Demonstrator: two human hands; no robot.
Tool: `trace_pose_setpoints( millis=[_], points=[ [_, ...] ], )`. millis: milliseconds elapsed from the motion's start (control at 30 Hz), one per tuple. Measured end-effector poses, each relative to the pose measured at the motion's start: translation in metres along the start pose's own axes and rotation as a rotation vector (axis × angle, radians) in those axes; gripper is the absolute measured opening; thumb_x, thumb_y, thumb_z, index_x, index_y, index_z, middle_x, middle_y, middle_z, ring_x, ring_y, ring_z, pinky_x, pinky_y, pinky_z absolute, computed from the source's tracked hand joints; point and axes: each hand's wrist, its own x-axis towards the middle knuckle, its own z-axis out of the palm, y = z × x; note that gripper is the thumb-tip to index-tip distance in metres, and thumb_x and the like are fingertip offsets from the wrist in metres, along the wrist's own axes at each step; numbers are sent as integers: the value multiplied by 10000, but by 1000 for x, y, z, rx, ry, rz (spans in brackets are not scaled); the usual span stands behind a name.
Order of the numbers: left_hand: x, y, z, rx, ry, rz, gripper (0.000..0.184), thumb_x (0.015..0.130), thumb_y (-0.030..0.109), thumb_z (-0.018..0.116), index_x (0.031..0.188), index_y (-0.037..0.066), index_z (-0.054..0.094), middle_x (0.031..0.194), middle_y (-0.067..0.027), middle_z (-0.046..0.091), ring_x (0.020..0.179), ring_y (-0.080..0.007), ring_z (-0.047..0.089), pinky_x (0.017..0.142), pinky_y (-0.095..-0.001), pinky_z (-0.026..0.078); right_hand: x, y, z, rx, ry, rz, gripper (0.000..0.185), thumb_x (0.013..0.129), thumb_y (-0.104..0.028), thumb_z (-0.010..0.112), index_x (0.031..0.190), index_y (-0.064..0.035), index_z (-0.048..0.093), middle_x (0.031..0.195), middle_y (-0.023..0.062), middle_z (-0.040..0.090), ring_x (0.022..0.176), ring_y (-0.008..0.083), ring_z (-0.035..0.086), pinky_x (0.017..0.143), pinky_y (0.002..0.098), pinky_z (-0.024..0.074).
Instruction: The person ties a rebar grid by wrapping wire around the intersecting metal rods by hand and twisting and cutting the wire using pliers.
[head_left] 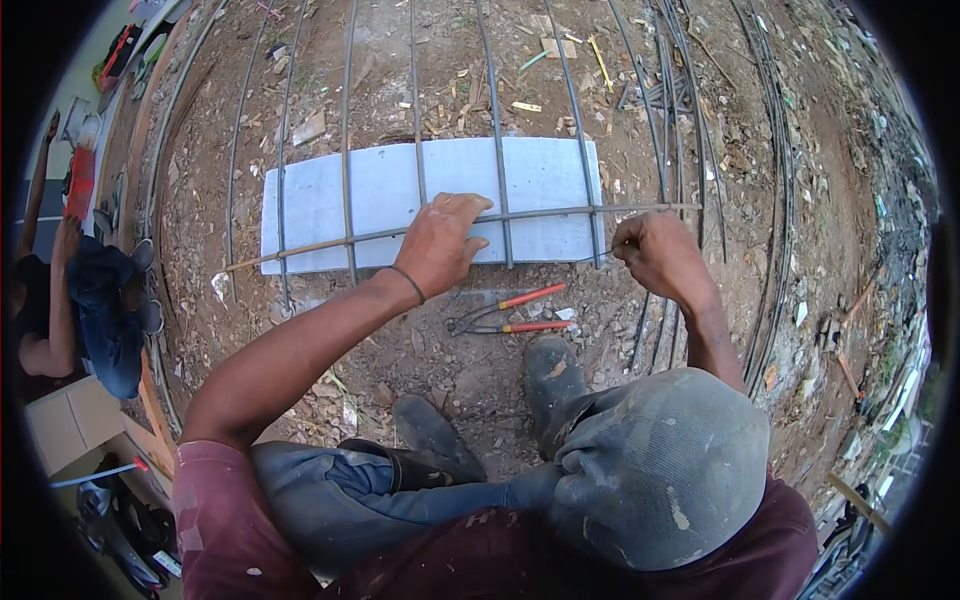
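Note:
A thin rebar (560,212) lies crosswise over several parallel rebars (492,90). A long white board (380,185) lies beneath them on the ground. My left hand (440,240) grips the cross rebar near the board's middle, with the thumb on the near side and the fingers over the far side. Beyond the board's right end, my right hand (660,250) is closed in a pinch on a thin tie wire (600,258), close to a crossing of two bars. Red-handled pincers (510,310) lie with handles spread on the dirt between my hands and boots.
More rebars (765,200) run along the right side, some in a loose pile. Scraps of wood and rubble litter the dirt. At the left, another person (100,300) sits beside a red tool (80,180) and a cardboard box (75,420). My boots (555,375) stand just behind the pincers.

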Motion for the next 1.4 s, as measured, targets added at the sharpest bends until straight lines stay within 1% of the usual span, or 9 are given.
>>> trace_pose_setpoints(
  millis=[133,233,733,833,933,1033,1133,1267,1400],
  points=[
    [30,-12,20,164,-178,-76,379,831,132,813,1153,38,636,1067,-182,671,1047,-398,634,908,-492,506,1,4,30,246,-89,3,91,885,-56,686,825,1,726,718,127,707,620,237,678,646,369,545],
    [37,-19,32,104,-313,-118,305,843,113,792,1086,32,625,1014,-179,660,1022,-393,638,872,-493,507,4,3,39,824,-196,251,148,990,-54,629,854,-17,675,669,28,629,538,92,583,473,263,465],
    [32,-20,42,-181,-156,-172,194,861,-17,725,1043,-10,660,980,-189,666,931,-374,668,810,-444,523,-15,0,70,799,-459,342,130,895,-31,562,787,14,618,616,87,641,508,149,626,468,316,486],
    [40,-20,40,-156,-144,-142,226,852,30,755,1052,-12,660,914,-192,675,864,-368,681,766,-443,529,-8,-19,103,952,-400,350,153,949,-80,582,856,29,639,636,94,648,506,148,623,464,307,480],
    [61,-15,27,-146,-356,-261,265,875,196,774,994,-22,682,843,-213,692,797,-362,693,725,-438,537,-1,-27,105,1097,-322,428,159,976,-83,577,891,31,647,648,85,649,490,143,602,460,301,471],
    [88,-3,30,10,-467,-558,521,911,443,716,714,-38,687,687,-242,672,681,-366,695,651,-469,537,3,-23,105,1135,-283,432,158,985,-64,566,887,28,651,652,75,645,472,135,575,447,288,450],
    [84,-6,47,153,-288,-460,519,900,428,731,696,-48,689,649,-235,660,650,-376,692,630,-489,531,3,-27,99,1170,-313,472,158,991,-46,559,885,27,650,654,78,650,473,135,580,436,280,441],
    [79,-17,54,141,-280,-482,476,899,407,732,724,-35,707,689,-232,684,673,-392,699,637,-486,533,-1,-22,107,1324,-319,548,157,999,-45,557,888,21,646,657,85,652,476,135,586,431,280,437],
    [77,-15,51,-60,-222,-623,407,892,378,756,735,3,736,659,-146,691,603,-273,663,595,-427,506,1,-39,102,1374,-227,541,134,1009,-41,533,953,44,620,698,110,662,494,153,613,438,282,477]
  ],
)
